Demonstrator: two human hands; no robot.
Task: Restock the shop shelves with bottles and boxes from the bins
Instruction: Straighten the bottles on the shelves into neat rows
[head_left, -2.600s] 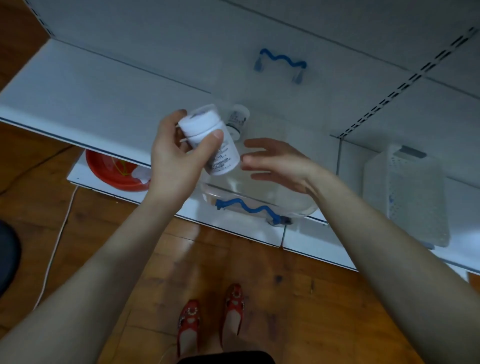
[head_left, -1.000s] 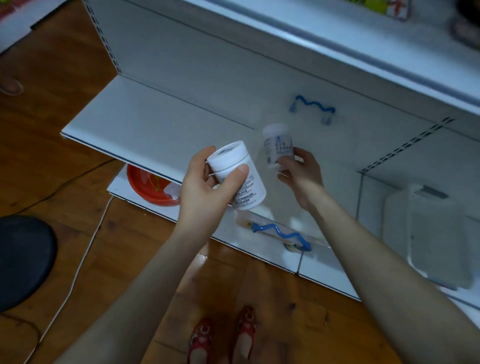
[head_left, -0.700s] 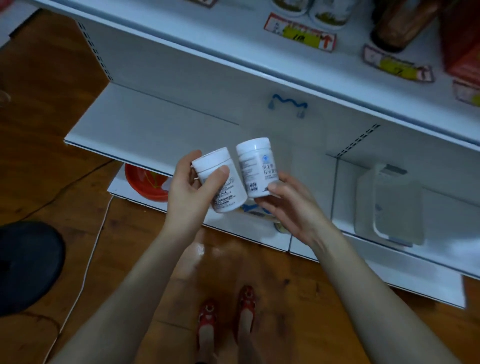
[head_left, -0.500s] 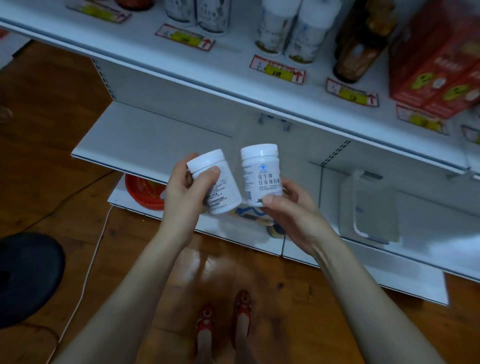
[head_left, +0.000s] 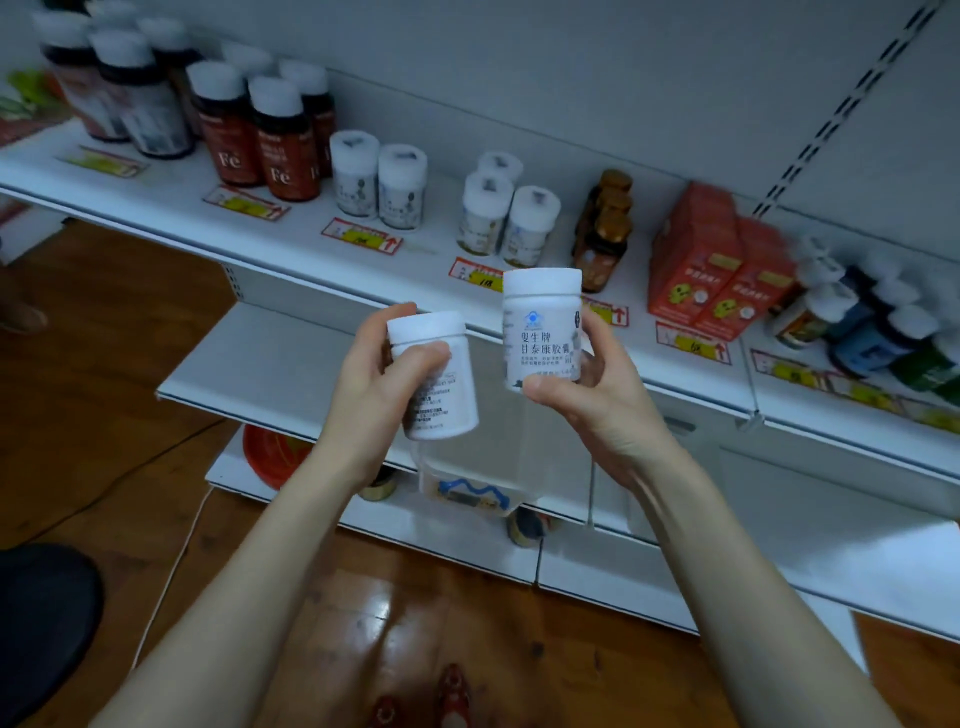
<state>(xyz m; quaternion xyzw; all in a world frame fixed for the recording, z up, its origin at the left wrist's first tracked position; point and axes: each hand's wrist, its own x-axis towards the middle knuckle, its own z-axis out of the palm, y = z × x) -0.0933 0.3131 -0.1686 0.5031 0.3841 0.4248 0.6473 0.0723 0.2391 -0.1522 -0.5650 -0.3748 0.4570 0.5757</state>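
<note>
My left hand (head_left: 371, 400) grips a white pill bottle (head_left: 441, 389), thumb across its front, tilted slightly right. My right hand (head_left: 597, 400) holds a second white bottle (head_left: 540, 322) with blue print upright, thumb under its base. Both bottles hover in front of the upper shelf (head_left: 291, 254), just below the three matching white bottles (head_left: 511, 218). A clear bin with a blue wavy handle (head_left: 467, 488) sits on the low shelf beneath my hands.
The upper shelf carries dark capped bottles (head_left: 260, 130), two white bottles (head_left: 379, 182), amber bottles (head_left: 605, 234), red boxes (head_left: 717, 270) and blue and green bottles (head_left: 878, 332). A red bowl (head_left: 270, 457) sits low left. A black stool (head_left: 41, 623) stands on the wooden floor.
My right hand picked a second white bottle out of the clear bin. Both hands rose with their bottles, and my view lifted from the low shelves to the stocked upper shelf.
</note>
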